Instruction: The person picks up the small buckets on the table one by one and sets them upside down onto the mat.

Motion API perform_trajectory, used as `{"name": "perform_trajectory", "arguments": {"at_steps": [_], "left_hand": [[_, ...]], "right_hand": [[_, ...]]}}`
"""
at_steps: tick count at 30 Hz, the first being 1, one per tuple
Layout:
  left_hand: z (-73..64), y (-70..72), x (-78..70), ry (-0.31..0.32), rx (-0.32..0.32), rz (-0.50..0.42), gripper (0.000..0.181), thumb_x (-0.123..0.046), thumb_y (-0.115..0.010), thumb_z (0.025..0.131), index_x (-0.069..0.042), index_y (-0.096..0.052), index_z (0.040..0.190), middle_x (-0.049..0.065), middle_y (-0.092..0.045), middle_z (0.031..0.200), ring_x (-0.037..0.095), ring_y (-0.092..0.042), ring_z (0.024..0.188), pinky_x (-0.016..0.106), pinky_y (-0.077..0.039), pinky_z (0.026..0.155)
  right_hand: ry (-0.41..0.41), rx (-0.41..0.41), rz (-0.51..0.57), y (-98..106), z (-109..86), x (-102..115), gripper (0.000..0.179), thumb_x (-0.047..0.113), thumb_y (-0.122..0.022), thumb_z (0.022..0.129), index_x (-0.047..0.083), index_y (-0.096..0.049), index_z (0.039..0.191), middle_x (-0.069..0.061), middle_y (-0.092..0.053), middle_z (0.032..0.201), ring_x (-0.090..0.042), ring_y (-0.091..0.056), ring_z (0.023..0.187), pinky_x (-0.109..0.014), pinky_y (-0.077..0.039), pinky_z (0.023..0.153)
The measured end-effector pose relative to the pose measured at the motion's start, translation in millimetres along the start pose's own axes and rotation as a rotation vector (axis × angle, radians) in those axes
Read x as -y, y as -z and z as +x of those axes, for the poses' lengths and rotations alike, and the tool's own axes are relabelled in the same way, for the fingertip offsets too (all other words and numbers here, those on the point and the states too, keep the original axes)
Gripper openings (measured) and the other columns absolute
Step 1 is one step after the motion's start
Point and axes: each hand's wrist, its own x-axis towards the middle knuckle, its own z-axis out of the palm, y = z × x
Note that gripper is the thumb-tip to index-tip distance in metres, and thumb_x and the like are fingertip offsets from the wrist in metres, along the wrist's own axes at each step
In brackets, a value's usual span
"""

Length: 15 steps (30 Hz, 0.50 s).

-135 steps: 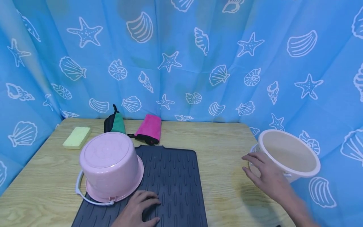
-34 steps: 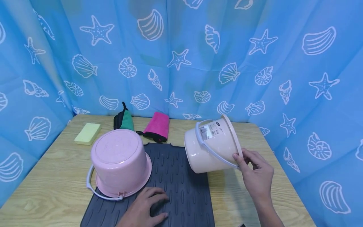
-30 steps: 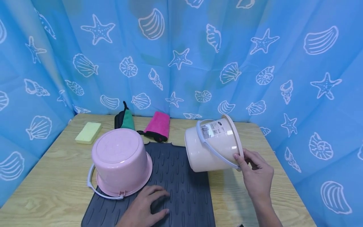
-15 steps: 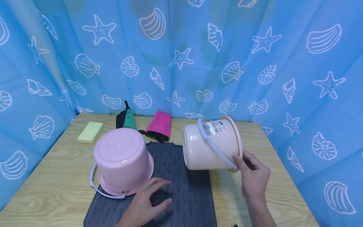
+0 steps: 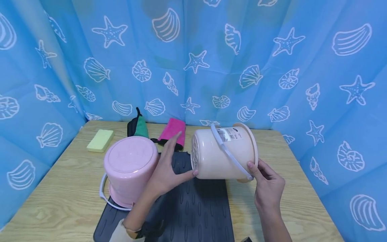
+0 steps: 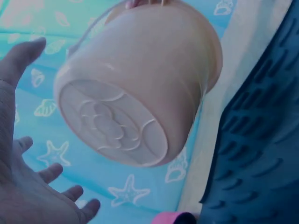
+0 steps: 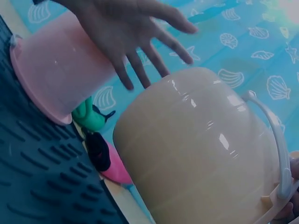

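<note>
A cream bucket (image 5: 223, 154) lies on its side in the air over the right part of a dark ribbed mat (image 5: 193, 215). My right hand (image 5: 269, 185) grips it at the rim, beside one end of its pale handle (image 5: 229, 153). My left hand (image 5: 167, 171) is spread near the bucket's base (image 6: 112, 123), thumb and fingers apart, as the left wrist view also shows. A pink bucket (image 5: 130, 168) stands upside down on the mat's left side, partly behind my left forearm, its handle lowered to the left.
Behind the mat lie a folded pink cloth (image 5: 173, 132) with black trim and a green-and-black cloth (image 5: 139, 127). A pale yellow sponge (image 5: 100, 140) sits at the back left of the wooden table (image 5: 60, 195). A blue seashell curtain (image 5: 205, 50) hangs behind and at both sides.
My right hand has brought the cream bucket from the right side over the mat and tipped it level. My left hand has risen from the mat toward the bucket's base, fingers spread.
</note>
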Motion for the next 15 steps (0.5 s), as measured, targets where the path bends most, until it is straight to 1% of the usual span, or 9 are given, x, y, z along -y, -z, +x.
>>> {"name": "perform_trajectory", "arguments": {"at_steps": [3,6,9,11,13,15], "left_hand": [[19.2,-2.2,-0.9,0.011,0.053,-0.005,0.112,-0.057,-0.082,0.071,-0.049,-0.010,0.157,-0.015,-0.010,0.163,0.023,-0.012,0.150,0.070,-0.027,0.107],[31.9,-4.1,0.8,0.013,0.107,-0.027,0.113,-0.056,-0.083,0.070,-0.053,-0.008,0.155,-0.016,-0.007,0.163,0.023,-0.011,0.150,0.071,-0.028,0.106],[39.4,-6.2,2.0,0.025,0.159,-0.068,0.113,-0.053,-0.084,0.070,-0.056,-0.007,0.154,-0.016,-0.007,0.163,0.024,-0.013,0.149,0.069,-0.030,0.106],[42.9,-7.4,2.0,0.032,0.188,-0.106,0.113,-0.049,-0.085,0.072,-0.054,-0.008,0.155,-0.013,-0.010,0.162,0.025,-0.016,0.148,0.068,-0.031,0.106],[45.1,-8.2,1.9,0.041,0.201,-0.129,0.113,-0.046,-0.085,0.072,-0.053,-0.009,0.155,-0.010,-0.014,0.161,0.026,-0.018,0.146,0.067,-0.033,0.106],[46.2,-8.0,2.3,0.043,0.200,-0.140,0.112,-0.043,-0.086,0.072,-0.053,-0.011,0.155,-0.007,-0.017,0.159,0.026,-0.021,0.145,0.066,-0.034,0.106]], "right_hand": [[-0.040,-0.005,0.075,-2.8,-0.9,-0.3,0.032,-0.005,-0.078,0.083,-0.015,-0.068,0.112,-0.009,-0.074,0.091,-0.019,-0.068,0.087,-0.025,-0.056,0.083],[-0.079,0.003,0.127,-5.8,-2.7,0.4,0.033,-0.006,-0.077,0.083,-0.015,-0.067,0.113,-0.010,-0.073,0.091,-0.019,-0.065,0.088,-0.027,-0.055,0.087],[-0.094,0.015,0.139,-8.5,-4.7,2.0,0.034,-0.004,-0.077,0.083,-0.014,-0.067,0.114,-0.011,-0.071,0.094,-0.019,-0.064,0.090,-0.027,-0.053,0.090],[-0.094,0.020,0.144,-10.1,-5.2,2.6,0.035,-0.003,-0.077,0.084,-0.014,-0.067,0.115,-0.012,-0.071,0.096,-0.020,-0.064,0.093,-0.028,-0.052,0.092],[-0.097,0.033,0.162,-11.6,-5.7,2.1,0.035,-0.003,-0.077,0.085,-0.014,-0.066,0.117,-0.012,-0.070,0.098,-0.021,-0.065,0.096,-0.029,-0.052,0.093],[-0.104,0.039,0.170,-12.7,-6.3,-0.2,0.036,-0.004,-0.076,0.085,-0.014,-0.065,0.118,-0.012,-0.070,0.098,-0.022,-0.066,0.098,-0.030,-0.052,0.093]]}}
